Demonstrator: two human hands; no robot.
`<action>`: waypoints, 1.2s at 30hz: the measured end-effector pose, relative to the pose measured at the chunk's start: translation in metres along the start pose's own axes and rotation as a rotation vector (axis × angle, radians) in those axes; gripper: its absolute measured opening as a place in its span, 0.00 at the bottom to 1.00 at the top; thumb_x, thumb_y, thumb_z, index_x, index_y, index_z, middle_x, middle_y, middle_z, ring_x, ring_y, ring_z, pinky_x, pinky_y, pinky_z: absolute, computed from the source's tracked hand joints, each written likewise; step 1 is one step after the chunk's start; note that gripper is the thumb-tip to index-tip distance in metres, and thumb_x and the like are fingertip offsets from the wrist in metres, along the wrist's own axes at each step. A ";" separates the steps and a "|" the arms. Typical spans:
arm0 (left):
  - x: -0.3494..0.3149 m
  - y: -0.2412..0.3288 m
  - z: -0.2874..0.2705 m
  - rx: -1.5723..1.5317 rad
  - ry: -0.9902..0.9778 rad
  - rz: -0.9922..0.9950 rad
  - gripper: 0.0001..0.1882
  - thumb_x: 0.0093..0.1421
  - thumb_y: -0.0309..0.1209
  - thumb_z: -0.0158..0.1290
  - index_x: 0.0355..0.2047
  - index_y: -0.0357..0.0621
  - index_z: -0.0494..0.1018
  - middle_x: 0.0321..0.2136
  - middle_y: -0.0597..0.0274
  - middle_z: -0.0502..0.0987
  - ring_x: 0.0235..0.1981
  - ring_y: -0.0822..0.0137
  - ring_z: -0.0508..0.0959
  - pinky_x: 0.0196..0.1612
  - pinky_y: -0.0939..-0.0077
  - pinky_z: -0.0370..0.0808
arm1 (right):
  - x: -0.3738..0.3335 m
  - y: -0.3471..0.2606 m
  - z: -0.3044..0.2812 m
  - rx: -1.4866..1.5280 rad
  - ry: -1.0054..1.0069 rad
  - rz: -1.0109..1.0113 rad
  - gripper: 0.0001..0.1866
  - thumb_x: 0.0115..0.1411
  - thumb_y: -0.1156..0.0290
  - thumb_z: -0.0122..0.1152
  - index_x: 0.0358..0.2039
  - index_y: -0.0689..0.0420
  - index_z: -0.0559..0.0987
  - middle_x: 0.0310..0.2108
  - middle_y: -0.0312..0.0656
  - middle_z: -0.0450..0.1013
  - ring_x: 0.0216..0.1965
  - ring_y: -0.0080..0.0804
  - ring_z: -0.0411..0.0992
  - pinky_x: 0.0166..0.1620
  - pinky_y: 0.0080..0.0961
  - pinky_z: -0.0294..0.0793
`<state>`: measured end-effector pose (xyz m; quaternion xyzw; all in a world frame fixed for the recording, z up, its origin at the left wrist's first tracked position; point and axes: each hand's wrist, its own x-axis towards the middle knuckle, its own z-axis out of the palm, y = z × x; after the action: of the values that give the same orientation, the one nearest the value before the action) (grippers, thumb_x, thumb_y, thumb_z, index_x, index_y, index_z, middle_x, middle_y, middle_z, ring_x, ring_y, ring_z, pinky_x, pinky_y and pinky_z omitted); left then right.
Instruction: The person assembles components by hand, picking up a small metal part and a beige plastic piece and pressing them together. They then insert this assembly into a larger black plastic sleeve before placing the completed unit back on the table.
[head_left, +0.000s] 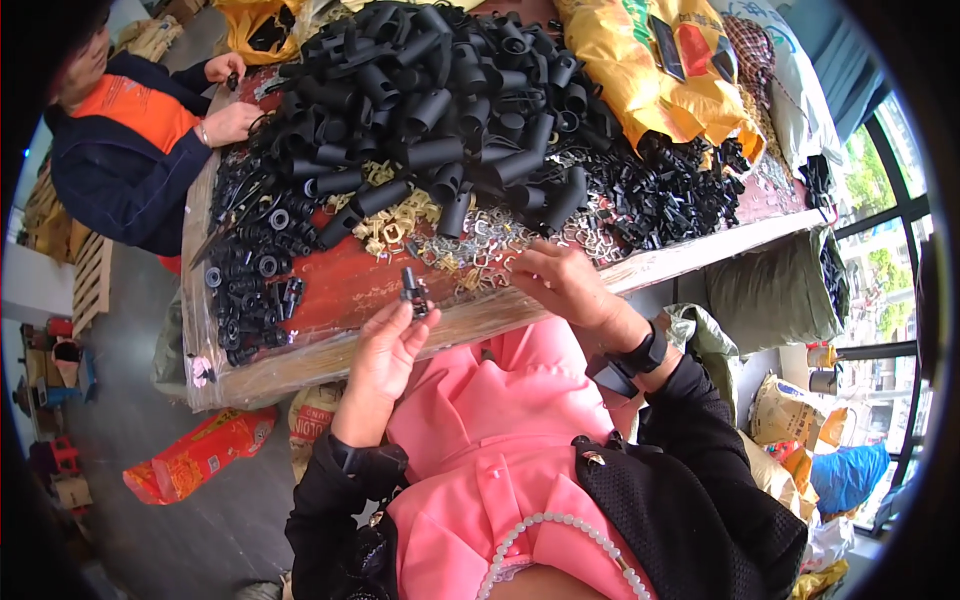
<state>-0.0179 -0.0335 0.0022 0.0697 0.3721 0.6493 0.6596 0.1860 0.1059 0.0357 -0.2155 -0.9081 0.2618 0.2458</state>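
Note:
A small black plastic fitting (412, 287) stands upright between the thumb and fingers of my left hand (390, 338), above the table's near edge. My right hand (568, 285) is at the near side of a spread of small silvery metal rings (480, 250). Its fingers are curled together at the rings; anything pinched in them is too small to make out. Pale yellow plastic clips (392, 228) lie beside the rings. Behind both, black plastic tubes (430, 110) are heaped high. To the left are black ring-shaped parts (268, 265), to the right small black pieces (670, 190).
The table's wooden edge (480, 336) runs in front of me. At the far left, a co-worker's hand (232, 124) rests by the heap. A yellow sack (640, 70) lies at the back right. Green sacks (775, 285) stand beside the table; a red bag (200, 455) lies on the floor.

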 end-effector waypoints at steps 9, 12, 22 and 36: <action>0.007 -0.001 0.002 0.042 0.074 0.100 0.08 0.52 0.26 0.49 0.34 0.40 0.70 0.30 0.59 0.74 0.34 0.66 0.74 0.34 0.82 0.72 | 0.030 0.011 0.054 -0.312 -0.196 -0.138 0.06 0.47 0.73 0.54 0.28 0.57 0.72 0.22 0.43 0.66 0.20 0.38 0.66 0.25 0.27 0.66; 0.008 -0.005 0.003 0.053 0.062 0.111 0.08 0.52 0.27 0.49 0.34 0.41 0.70 0.31 0.60 0.74 0.35 0.68 0.74 0.37 0.81 0.71 | 0.030 0.011 0.055 0.283 0.055 -0.100 0.07 0.52 0.67 0.52 0.25 0.58 0.71 0.17 0.38 0.65 0.16 0.29 0.64 0.21 0.22 0.63; 0.013 -0.021 0.016 -0.036 -0.192 0.073 0.10 0.53 0.30 0.49 0.36 0.43 0.69 0.34 0.60 0.72 0.37 0.67 0.72 0.43 0.70 0.68 | 0.017 0.001 0.037 1.245 -0.426 0.556 0.15 0.58 0.61 0.44 0.26 0.60 0.71 0.13 0.29 0.60 0.14 0.14 0.54 0.18 0.12 0.54; 0.010 -0.024 0.025 -0.048 -0.127 0.088 0.10 0.50 0.26 0.51 0.35 0.44 0.70 0.34 0.66 0.73 0.37 0.72 0.72 0.43 0.75 0.68 | 0.003 -0.014 0.042 0.803 0.048 0.270 0.10 0.55 0.66 0.50 0.27 0.60 0.70 0.20 0.30 0.63 0.22 0.14 0.60 0.26 0.11 0.61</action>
<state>0.0148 -0.0183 0.0025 0.1110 0.3102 0.6807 0.6543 0.1561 0.0814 0.0137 -0.2256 -0.6915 0.6197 0.2946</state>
